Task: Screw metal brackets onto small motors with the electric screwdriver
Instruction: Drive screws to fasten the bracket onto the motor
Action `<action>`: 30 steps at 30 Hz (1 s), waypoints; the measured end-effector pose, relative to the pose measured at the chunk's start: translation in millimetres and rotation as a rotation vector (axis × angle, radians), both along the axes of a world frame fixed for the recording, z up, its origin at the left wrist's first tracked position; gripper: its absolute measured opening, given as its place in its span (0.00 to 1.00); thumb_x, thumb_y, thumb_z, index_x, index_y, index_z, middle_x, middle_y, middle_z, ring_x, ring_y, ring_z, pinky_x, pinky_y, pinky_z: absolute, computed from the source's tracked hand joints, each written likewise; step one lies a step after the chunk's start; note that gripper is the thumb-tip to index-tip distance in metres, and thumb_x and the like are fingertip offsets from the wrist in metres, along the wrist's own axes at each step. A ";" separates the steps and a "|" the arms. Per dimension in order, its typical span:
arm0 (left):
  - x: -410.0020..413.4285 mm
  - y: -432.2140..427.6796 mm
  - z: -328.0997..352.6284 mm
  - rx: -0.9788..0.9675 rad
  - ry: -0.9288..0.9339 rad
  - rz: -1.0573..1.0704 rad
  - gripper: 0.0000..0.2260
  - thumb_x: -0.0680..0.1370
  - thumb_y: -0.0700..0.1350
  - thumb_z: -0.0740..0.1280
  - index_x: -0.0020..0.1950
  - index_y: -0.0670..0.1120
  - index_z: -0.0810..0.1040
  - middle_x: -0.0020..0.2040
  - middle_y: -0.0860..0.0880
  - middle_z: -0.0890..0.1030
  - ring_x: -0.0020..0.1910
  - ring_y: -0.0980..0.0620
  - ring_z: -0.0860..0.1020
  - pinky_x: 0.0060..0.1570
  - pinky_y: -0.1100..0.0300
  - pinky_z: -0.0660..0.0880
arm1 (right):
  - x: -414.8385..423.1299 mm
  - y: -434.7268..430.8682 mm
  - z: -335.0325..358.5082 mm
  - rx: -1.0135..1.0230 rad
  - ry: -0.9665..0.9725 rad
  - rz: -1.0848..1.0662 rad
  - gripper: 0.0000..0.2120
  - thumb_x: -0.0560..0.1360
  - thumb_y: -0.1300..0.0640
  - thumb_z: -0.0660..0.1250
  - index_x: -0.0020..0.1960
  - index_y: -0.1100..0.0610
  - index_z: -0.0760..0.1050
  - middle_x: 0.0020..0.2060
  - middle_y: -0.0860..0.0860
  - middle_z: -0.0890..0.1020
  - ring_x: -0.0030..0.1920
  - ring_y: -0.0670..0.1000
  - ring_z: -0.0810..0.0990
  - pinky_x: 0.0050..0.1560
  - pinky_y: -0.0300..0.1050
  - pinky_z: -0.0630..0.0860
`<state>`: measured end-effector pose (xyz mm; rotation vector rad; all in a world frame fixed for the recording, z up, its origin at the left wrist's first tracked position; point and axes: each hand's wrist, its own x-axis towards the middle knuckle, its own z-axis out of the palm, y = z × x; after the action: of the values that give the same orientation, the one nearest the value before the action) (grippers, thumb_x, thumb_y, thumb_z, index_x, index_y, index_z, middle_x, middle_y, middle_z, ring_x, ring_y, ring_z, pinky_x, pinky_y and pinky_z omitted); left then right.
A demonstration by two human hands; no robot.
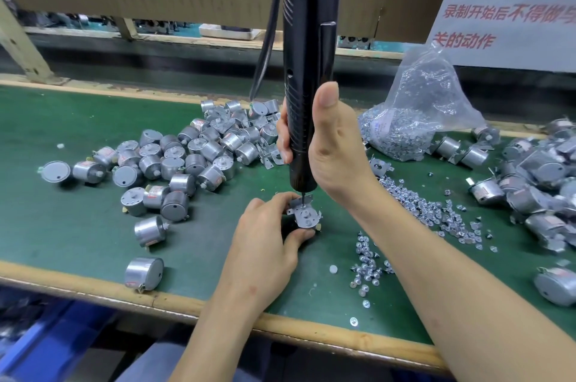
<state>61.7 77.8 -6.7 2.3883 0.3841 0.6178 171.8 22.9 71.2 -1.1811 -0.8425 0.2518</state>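
Note:
My right hand (324, 145) grips the black electric screwdriver (308, 54), which hangs upright from above. Its thin bit comes down onto the far edge of a metal bracket (304, 212) lying on top of a small motor. My left hand (268, 235) holds that motor on the green mat, fingers at the back and thumb at the front; the motor body is mostly hidden by the hand. Loose screws (367, 260) lie scattered just right of it.
A pile of bare silver motors (187, 157) covers the mat to the left. One motor (144, 273) stands near the front edge. A clear bag of metal parts (414, 113) stands at back right. Motors with brackets (536, 188) are heaped at far right.

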 end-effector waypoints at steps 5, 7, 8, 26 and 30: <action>0.0 -1.2 1.6 0.000 0.001 0.008 0.18 0.73 0.47 0.75 0.62 0.52 0.78 0.41 0.66 0.66 0.45 0.75 0.66 0.48 0.82 0.60 | 0.1 -0.1 -1.4 0.005 0.001 -0.005 0.36 0.67 0.23 0.56 0.40 0.58 0.70 0.27 0.49 0.74 0.25 0.51 0.71 0.29 0.42 0.70; -0.4 -1.6 2.4 0.000 0.005 0.013 0.18 0.73 0.47 0.75 0.62 0.52 0.78 0.41 0.68 0.65 0.43 0.71 0.67 0.47 0.82 0.60 | -0.6 -0.1 -1.9 0.008 -0.002 -0.018 0.36 0.67 0.23 0.56 0.40 0.58 0.70 0.27 0.48 0.74 0.25 0.51 0.71 0.29 0.43 0.70; -0.6 -1.7 2.7 -0.001 0.008 0.015 0.18 0.73 0.47 0.75 0.62 0.52 0.78 0.41 0.68 0.65 0.42 0.67 0.66 0.47 0.82 0.60 | -1.0 -0.1 -2.2 0.009 -0.005 -0.025 0.35 0.67 0.24 0.55 0.40 0.59 0.69 0.27 0.48 0.74 0.25 0.51 0.71 0.29 0.43 0.71; 1.7 2.0 0.4 0.002 0.005 0.015 0.16 0.73 0.50 0.75 0.60 0.53 0.78 0.42 0.64 0.74 0.42 0.64 0.72 0.46 0.77 0.65 | 13.2 -21.5 2.4 0.225 0.016 -0.177 0.43 0.72 0.26 0.51 0.48 0.69 0.71 0.32 0.53 0.78 0.26 0.51 0.74 0.30 0.44 0.72; -0.6 -15.5 25.1 -0.321 -0.282 -0.013 0.13 0.73 0.50 0.74 0.57 0.53 0.79 0.46 0.55 0.84 0.43 0.56 0.82 0.42 0.70 0.74 | 25.0 -26.5 4.5 0.181 0.043 -0.299 0.44 0.72 0.23 0.52 0.48 0.68 0.71 0.32 0.52 0.77 0.27 0.52 0.73 0.31 0.46 0.72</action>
<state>61.1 62.4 18.4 1.9655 0.3173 0.8091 196.8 -3.6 75.7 -1.1105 -0.6268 -0.0427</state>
